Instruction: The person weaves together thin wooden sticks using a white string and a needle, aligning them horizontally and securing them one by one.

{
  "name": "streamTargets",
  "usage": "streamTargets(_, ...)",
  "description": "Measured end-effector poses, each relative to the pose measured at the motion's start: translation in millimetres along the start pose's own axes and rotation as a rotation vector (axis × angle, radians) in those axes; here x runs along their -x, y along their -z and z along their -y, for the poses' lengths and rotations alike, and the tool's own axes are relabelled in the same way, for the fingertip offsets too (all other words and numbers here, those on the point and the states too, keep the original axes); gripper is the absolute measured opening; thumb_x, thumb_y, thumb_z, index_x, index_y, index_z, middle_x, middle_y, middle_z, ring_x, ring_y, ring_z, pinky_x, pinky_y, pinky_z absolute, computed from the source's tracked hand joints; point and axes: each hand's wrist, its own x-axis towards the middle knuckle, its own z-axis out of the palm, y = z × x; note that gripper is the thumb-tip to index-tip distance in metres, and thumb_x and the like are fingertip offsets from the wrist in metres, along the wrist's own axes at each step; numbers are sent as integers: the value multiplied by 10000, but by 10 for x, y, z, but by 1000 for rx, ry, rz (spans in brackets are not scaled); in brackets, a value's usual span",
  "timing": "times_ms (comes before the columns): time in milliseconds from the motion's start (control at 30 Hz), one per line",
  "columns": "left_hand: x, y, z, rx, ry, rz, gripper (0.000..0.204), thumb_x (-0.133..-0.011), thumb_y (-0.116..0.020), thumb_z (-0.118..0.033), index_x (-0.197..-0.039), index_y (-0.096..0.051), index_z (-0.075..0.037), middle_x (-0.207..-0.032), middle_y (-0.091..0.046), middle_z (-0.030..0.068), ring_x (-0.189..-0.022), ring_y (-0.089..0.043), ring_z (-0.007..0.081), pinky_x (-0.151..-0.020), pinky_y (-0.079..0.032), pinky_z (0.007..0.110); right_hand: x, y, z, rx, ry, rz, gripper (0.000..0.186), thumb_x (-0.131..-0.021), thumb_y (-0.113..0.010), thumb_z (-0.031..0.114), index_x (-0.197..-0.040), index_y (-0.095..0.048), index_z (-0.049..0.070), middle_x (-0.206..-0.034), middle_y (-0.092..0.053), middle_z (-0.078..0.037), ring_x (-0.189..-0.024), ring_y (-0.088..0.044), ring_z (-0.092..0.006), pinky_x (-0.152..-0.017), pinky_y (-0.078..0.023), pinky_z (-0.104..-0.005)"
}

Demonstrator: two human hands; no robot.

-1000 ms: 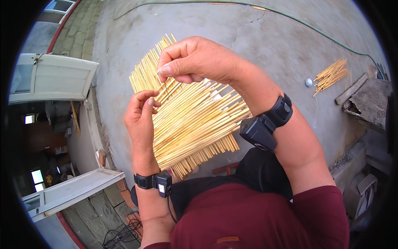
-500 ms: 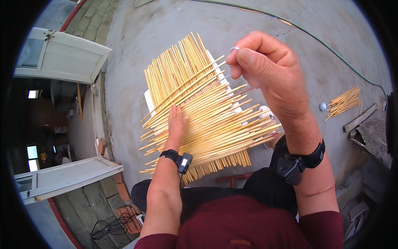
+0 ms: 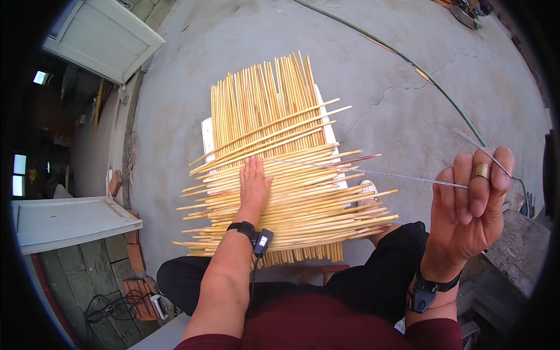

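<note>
Pale yellow sticks lie crosswise in a thick layer [image 3: 315,201] over a layer of lengthwise sticks [image 3: 251,99]. My left hand [image 3: 255,184] rests flat on the crosswise ones, fingers stretched out and pointing away from me. Out to the right and raised, my right hand [image 3: 475,198] has its fingers closed on a thin whitish thread [image 3: 396,175]. That thread runs nearly straight from the sticks beside my left fingers to the right hand. A long, thin, needle-like piece [image 3: 472,142] sticks out past the fingertips. One right finger wears a gold-coloured ring or thimble [image 3: 482,170].
A white board [image 3: 207,137] shows under the sticks. Beyond them, a green hose [image 3: 402,55] curves across the concrete floor [image 3: 192,41]. White doors [image 3: 108,38] stand open at the left. Bricks and a black cable [image 3: 111,307] lie at lower left, and a grey slab [image 3: 518,245] at right.
My right hand has moved right and lower, and the thread now stretches long between it and the sticks. The left hand stays flat on the sticks. The view has shifted somewhat.
</note>
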Motion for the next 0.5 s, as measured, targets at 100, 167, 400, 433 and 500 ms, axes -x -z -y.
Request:
streamTargets(100,59,45,-3,-23,1,13,622,-963,-470,-278,-1483,-238,-27,-1550,-215,173,-1454,-147,305,-1182,-105,444,33,24,28,-80,28,-68,83,-974,-535,118,-902,-500,95,-638,-481,1,-525,-405,-79,-426,-355,-181)
streamTargets(167,53,43,24,-39,12,-7,623,-963,-468,-282,-1483,-237,-29,-1551,-212,168,-1454,-144,303,-1184,-105,445,25,-1,96,-138,57,-78,97,-971,-532,96,-878,-506,87,-627,-478,-6,-501,-416,-82,-406,-355,-179)
streamTargets(400,97,-2,18,-20,-4,-80,600,-950,-506,-303,-1444,-324,-17,-1525,-275,161,-1439,-196,287,-1181,-135,441,29,-102,128,-591,-167,113,203,-875,-551,-69,-691,-496,-1,-545,-514,-98,-367,-447,-128,-296,-316,-193)
streamTargets(433,89,-8,-8,-13,-16,-97,598,-946,-513,-298,-1440,-328,-14,-1518,-287,165,-1434,-208,292,-1179,-139,444,51,-91,138,-641,-210,217,139,-834,-550,-92,-705,-524,-44,-533,-517,-133,-383,-466,-161,-315,-318,-218)
streamTargets(500,63,-13,-57,-1,-37,-115,597,-943,-519,-292,-1436,-333,-12,-1512,-299,169,-1429,-220,297,-1177,-142,447,-8,-62,54,-727,-296,482,123,-852,-553,-66,-731,-544,-49,-545,-523,-133,-385,-469,-169,-325,-324,-241)
